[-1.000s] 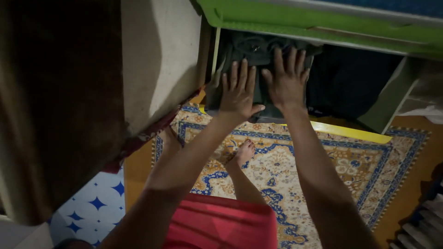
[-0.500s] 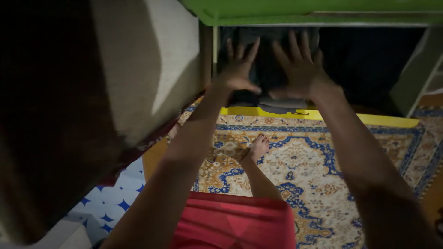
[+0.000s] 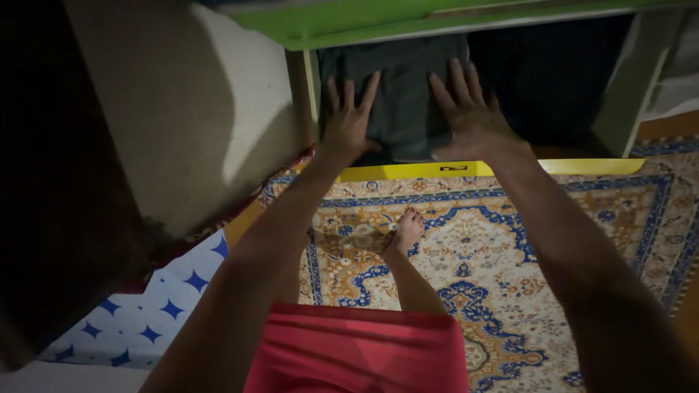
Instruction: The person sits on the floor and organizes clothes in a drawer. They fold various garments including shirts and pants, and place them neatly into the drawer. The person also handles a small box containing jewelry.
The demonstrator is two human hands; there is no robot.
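Note:
A dark grey folded cloth (image 3: 404, 102) lies inside the lower shelf of a green and yellow cabinet (image 3: 495, 169). My left hand (image 3: 348, 122) rests flat on the cloth's left part, fingers spread. On its right part my right hand (image 3: 470, 110) presses down, palm flat and fingers apart. Neither hand grips anything. The shelf's right half is dark and I cannot make out its contents.
A green shelf board (image 3: 408, 18) runs above the hands. A pale wall (image 3: 196, 109) and a dark panel (image 3: 51, 167) stand at the left. Below lies a patterned rug (image 3: 495, 247) with my bare foot (image 3: 406, 231) on it, beside a white mat with blue stars (image 3: 156, 313).
Both hands have pushed the folded cloth deeper into the shelf. The view has moved closer and shifted, so the cabinet opening sits higher and larger.

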